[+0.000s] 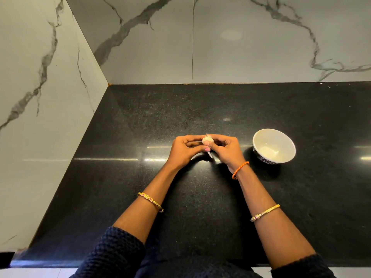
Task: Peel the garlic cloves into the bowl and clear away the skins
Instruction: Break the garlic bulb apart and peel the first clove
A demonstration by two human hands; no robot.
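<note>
A small pale garlic bulb with papery skin is held above the black counter, between both hands. My left hand grips it from the left with curled fingers. My right hand pinches it from the right. A strip of loose skin hangs down below the garlic. To the right stands a white bowl with a dark patterned outside. Inside it I see only white.
Marble-patterned walls close off the counter at the back and on the left. The counter's front edge runs near my body. Dark sleeves cover my upper forearms, and bangles sit on both wrists.
</note>
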